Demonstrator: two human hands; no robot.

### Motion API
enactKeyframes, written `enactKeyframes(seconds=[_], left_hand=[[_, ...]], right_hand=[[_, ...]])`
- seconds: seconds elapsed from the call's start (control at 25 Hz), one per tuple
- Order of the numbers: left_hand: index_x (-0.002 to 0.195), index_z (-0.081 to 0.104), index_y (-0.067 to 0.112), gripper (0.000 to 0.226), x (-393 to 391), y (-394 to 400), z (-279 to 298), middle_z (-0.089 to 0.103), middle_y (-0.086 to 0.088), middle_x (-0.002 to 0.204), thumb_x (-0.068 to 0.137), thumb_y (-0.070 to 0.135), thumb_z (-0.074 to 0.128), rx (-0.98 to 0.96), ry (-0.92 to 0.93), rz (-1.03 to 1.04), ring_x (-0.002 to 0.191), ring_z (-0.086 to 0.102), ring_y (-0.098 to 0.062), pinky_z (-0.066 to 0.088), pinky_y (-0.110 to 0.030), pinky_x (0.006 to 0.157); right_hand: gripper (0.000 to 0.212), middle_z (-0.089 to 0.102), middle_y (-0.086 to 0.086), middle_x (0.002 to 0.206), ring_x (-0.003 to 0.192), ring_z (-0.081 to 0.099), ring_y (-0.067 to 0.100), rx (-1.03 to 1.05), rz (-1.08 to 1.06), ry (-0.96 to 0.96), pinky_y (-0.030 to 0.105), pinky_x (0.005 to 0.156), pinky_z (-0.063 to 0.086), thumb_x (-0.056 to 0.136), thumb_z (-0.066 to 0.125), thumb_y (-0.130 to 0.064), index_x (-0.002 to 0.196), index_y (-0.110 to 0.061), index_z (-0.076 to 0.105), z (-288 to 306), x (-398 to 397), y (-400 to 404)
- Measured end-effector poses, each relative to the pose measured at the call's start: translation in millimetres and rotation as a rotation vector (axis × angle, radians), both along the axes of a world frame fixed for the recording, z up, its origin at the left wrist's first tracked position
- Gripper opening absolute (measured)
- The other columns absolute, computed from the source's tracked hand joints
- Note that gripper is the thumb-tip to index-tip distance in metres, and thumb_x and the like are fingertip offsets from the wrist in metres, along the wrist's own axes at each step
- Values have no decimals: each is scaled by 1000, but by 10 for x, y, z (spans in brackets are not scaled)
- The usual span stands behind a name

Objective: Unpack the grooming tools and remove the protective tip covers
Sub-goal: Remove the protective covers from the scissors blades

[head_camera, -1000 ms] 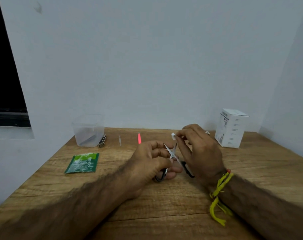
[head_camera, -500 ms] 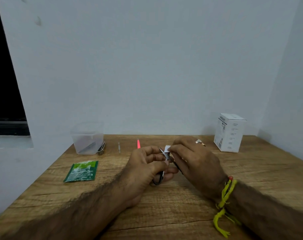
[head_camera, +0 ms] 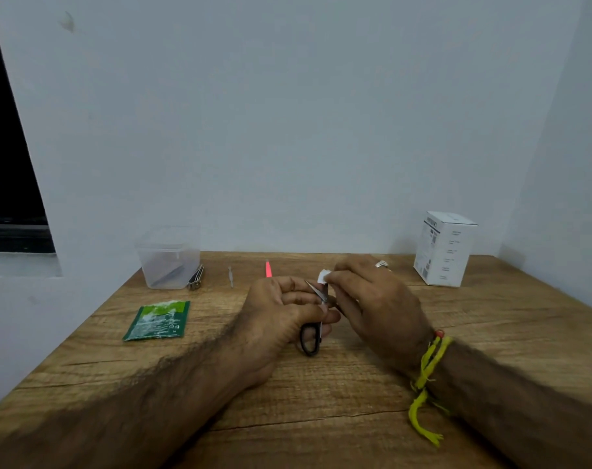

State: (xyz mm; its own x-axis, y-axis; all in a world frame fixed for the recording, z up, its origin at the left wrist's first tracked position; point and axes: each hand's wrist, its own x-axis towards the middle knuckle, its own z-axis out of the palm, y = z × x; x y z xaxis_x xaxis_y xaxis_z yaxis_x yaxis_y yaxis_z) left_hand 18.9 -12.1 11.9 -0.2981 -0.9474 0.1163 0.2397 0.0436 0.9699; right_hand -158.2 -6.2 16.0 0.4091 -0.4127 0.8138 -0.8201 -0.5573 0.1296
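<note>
Holding the small steel scissors with black loop handles (head_camera: 316,313) at frame centre, my left hand (head_camera: 281,316) has its fingers curled round the shank, blades pointing up and away. My right hand (head_camera: 372,299) pinches a small white tip cover (head_camera: 323,276) between thumb and fingertips, just above the blade points; I cannot tell whether the cover is clear of the tips or touching them. So both grips are closed, one on the tool, one on the cover.

Further out, along the far edge of the wooden worktop (head_camera: 321,401), three tools lie in a row: a metal nail clipper (head_camera: 196,277) beside a clear plastic tub (head_camera: 167,257), a thin silver pick (head_camera: 231,275), and a slim pink-red tool (head_camera: 268,269). A dark object lies inside the tub; what it is I cannot tell. A green foil pouch (head_camera: 157,320) lies at left of centre, a white printed carton (head_camera: 443,248) stands at the right.

My reading: unpacking is well along, with several tools laid out, and the scissors' cover is at the point of coming off. Left to do, as I judge it: set down cover and scissors, then deal with whatever is in the tub.
</note>
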Motion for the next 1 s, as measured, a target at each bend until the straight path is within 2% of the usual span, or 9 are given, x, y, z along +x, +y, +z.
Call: enactKeyframes(seconds=[0.36, 0.56, 0.76, 1.0], left_hand=[[104, 67, -5, 28, 9, -11, -2, 77, -21, 90, 79, -16, 73, -1, -8, 4, 83, 77, -34, 64, -38, 68], [106, 65, -6, 29, 6, -9, -3, 77, -22, 90, 79, -16, 73, -3, -2, -2, 83, 77, -34, 64, -36, 66], [104, 66, -4, 28, -3, -30, -25, 77, -22, 90, 79, -16, 73, -8, 16, -7, 84, 78, -33, 64, -36, 67], [101, 68, -3, 26, 10, -43, -36, 77, -21, 88, 80, -16, 73, -20, 11, -10, 84, 77, -34, 63, -35, 66]], right_hand=[[16, 67, 11, 95, 83, 65, 30, -3, 43, -25, 47, 70, 54, 86, 65, 1, 101, -4, 70, 13, 27, -14], [15, 69, 12, 95, 86, 66, 30, 11, 81, -88, 46, 75, 54, 88, 68, 5, 101, -1, 72, 12, 9, -49], [14, 69, 9, 95, 86, 66, 26, -6, 86, -116, 45, 74, 54, 89, 69, 2, 101, -1, 72, 11, -33, -41], [12, 68, 6, 94, 82, 66, 26, 22, 72, -57, 45, 69, 54, 91, 65, -4, 100, -6, 73, 9, -5, -9]])
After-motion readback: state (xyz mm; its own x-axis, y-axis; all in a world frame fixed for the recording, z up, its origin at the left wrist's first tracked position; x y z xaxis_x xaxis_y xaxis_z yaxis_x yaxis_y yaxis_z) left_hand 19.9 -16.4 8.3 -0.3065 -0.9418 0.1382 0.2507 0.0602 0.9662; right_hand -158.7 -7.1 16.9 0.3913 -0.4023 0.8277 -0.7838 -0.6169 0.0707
